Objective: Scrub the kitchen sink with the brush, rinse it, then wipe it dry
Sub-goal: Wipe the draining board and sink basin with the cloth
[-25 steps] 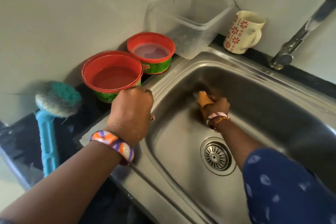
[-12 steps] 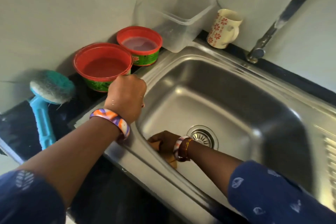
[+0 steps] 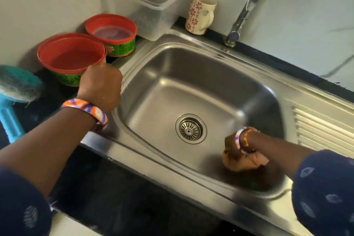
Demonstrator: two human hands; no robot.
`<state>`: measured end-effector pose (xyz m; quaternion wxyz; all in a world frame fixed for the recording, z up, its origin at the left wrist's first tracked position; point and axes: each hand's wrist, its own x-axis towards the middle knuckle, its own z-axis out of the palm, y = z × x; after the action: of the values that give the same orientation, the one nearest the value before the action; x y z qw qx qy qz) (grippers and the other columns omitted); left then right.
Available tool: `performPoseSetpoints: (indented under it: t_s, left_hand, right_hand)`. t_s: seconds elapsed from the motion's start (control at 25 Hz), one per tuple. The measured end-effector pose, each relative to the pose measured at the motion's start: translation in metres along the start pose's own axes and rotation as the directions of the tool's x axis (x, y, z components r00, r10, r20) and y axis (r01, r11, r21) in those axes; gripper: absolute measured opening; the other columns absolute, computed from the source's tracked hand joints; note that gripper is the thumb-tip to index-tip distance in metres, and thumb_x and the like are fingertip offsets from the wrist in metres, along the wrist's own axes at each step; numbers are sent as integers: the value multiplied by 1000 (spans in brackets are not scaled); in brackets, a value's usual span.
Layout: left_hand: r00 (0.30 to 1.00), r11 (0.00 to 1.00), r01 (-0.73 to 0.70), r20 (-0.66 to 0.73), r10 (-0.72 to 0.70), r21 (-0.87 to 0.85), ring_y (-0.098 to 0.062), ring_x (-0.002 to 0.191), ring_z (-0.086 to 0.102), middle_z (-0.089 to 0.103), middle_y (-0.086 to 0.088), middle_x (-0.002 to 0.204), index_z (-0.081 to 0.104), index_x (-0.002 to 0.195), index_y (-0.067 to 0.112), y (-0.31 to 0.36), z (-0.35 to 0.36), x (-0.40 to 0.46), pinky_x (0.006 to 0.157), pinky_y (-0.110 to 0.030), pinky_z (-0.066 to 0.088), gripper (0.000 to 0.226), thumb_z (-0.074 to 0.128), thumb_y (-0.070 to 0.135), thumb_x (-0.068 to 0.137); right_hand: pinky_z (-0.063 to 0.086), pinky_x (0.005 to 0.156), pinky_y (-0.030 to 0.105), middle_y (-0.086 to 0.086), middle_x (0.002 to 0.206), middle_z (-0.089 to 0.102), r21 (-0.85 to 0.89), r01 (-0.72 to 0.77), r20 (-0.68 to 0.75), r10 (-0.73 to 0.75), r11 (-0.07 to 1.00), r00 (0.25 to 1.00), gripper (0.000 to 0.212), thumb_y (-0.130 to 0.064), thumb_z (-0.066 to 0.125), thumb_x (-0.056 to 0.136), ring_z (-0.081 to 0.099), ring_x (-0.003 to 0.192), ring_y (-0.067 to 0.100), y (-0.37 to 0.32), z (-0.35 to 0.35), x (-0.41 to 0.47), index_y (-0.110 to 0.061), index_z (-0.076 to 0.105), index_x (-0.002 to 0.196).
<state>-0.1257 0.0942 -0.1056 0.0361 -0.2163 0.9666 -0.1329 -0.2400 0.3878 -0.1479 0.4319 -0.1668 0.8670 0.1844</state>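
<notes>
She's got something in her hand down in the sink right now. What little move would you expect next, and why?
Probably one more stroke along the near wall of the sink, back toward the drain. Her right hand is curled round a small brownish thing, too blurred to name, pressed low at the near right corner. Her left hand rests on the sink's left rim as a brace. The tap shows no water running.

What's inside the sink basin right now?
In the sink: the drain strainer and the right hand, working at the near right corner. Whatever it holds is covered by the hand and blurred.
</notes>
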Motion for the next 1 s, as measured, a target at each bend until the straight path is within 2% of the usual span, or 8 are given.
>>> performPoseSetpoints:
  t_s: [0.16,0.36,0.4,0.52,0.6,0.64,0.76,1.0]
  left_hand:
    - [1000,1000,-1,12,1,1,-35,98,63,64,-15,106,66,105,5,4,0,-5,73,-38,51,25,55,8,83]
    - [999,999,-24,-20,25,47,-27,104,62,61,-10,113,61,112,9,6,3,-11,75,-32,49,26,49,10,89]
    - [999,998,-28,-31,30,51,-27,105,61,61,-9,115,60,113,10,5,4,-10,76,-32,49,27,48,10,89]
    - [998,999,-34,-46,34,10,-28,107,60,60,-9,116,61,112,10,1,7,-6,79,-34,48,26,48,10,89]
    - [998,999,-37,-41,37,2,-28,107,60,60,-8,116,62,111,11,-2,8,-4,78,-34,48,26,50,10,88]
    - [999,999,-32,-42,32,-8,-29,107,60,60,-8,116,62,111,11,-3,9,-3,78,-34,49,26,50,9,88]
    - [998,999,-24,-54,22,-37,-28,106,60,61,-8,115,62,110,12,-3,10,-4,77,-34,49,27,50,7,87]
    - [995,952,-38,-102,7,-305,-33,104,59,58,-9,113,55,119,13,-7,4,-15,79,-38,50,29,50,11,90]
  right_hand:
    - [42,48,24,20,110,62,-180,-78,168,108,981,980,22,-1,50,91,58,109,27,-37,37,3,-6,53,70]
    - [47,81,34,12,107,62,267,145,-22,-144,953,989,23,-11,50,93,57,94,19,-127,19,32,-7,61,113]
    - [44,85,33,6,99,63,446,180,-39,-182,877,983,14,-9,48,95,55,84,13,-150,12,44,-13,61,99]
    - [25,50,20,-5,37,43,740,282,-90,-326,611,941,44,-4,42,97,45,33,-12,-204,-17,53,-21,27,60]
    - [11,28,20,-6,22,27,938,234,-120,-392,257,912,46,-9,35,100,31,14,8,-224,-26,40,-17,22,57]
    - [12,25,13,-2,22,29,991,131,-120,-320,11,940,44,-9,30,101,27,14,7,-226,-29,36,-15,24,58]
    - [36,28,14,6,31,46,957,56,-136,-268,-286,954,38,1,33,97,45,22,17,-223,-36,39,-16,43,64]
    - [53,46,23,3,57,66,807,257,-470,-314,-532,825,27,-4,39,97,63,47,11,-172,-86,17,-13,56,78]
